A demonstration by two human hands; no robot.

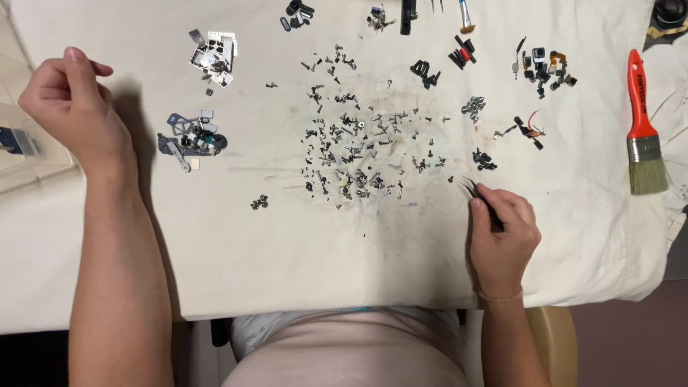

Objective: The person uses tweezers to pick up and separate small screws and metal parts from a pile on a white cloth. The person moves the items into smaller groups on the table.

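bare forearms, thin band on R wrist

cloth: off-white, stained | screws: silver and black | tweezers: black | brush: red handle, pale bristles
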